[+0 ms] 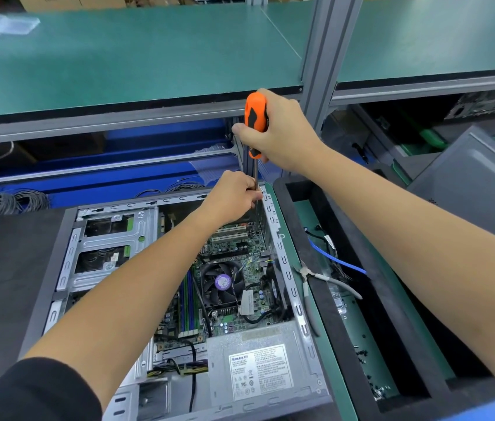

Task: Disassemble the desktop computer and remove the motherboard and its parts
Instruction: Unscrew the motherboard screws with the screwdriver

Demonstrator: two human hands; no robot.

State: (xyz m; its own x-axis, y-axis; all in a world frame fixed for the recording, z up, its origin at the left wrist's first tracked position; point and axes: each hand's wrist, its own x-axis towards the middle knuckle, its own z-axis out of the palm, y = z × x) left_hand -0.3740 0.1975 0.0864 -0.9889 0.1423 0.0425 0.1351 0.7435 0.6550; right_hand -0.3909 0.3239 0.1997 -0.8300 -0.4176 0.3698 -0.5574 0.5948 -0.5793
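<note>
Count at my bench: one open computer case (67, 238) lying on its side, containing one motherboard (234, 250), one cooling fan (222, 282) and one power supply (266, 369). Two white expansion slots (229, 233) are visible beyond the fan. Memory sticks (188, 302) stand in a row beside the fan; their exact number cannot be made out. Two drive bays (105, 241) sit in the metal cage. One orange screwdriver (255, 123), gripped by my right hand (282, 132); my left hand (234, 196) pinches its shaft. One pair of pliers (316, 279). One blue cable (336, 259) in one black tray (325, 287). Loose screws in that tray, too small to count.
</note>
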